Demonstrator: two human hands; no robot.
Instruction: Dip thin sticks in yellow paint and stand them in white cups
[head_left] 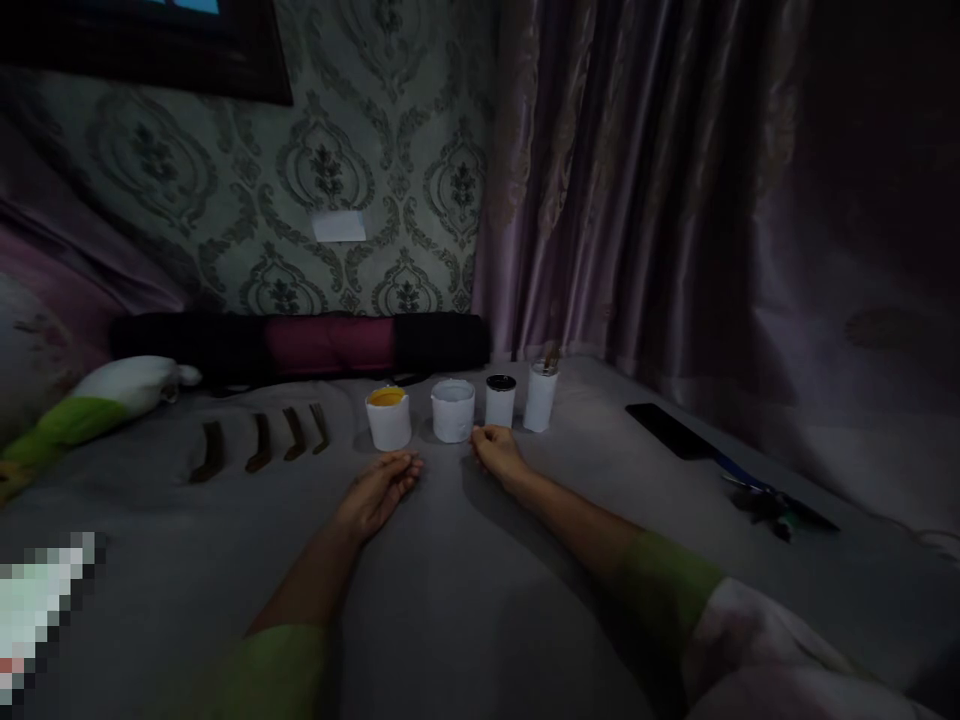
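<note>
My left hand (pixel 379 492) rests on the grey cloth, fingers loosely stretched and nothing in them, just in front of a white tub of yellow paint (pixel 391 428). My right hand (pixel 499 455) has its fingers curled together at the foot of a narrower white cup with a dark top (pixel 499 403); whether they hold anything small is hidden. Between the hands and slightly behind them stands a white tub with pale grey contents (pixel 453 418). A tall white cup (pixel 538 405) to the right holds brushes (pixel 553 357).
Several dark brushes (pixel 259 445) lie in a row at left, near a white and green plush toy (pixel 120 395). A black and maroon roll (pixel 330 343) lies along the patterned wall. At right are a flat black object (pixel 670 432) and a dark cluttered bundle (pixel 772 508).
</note>
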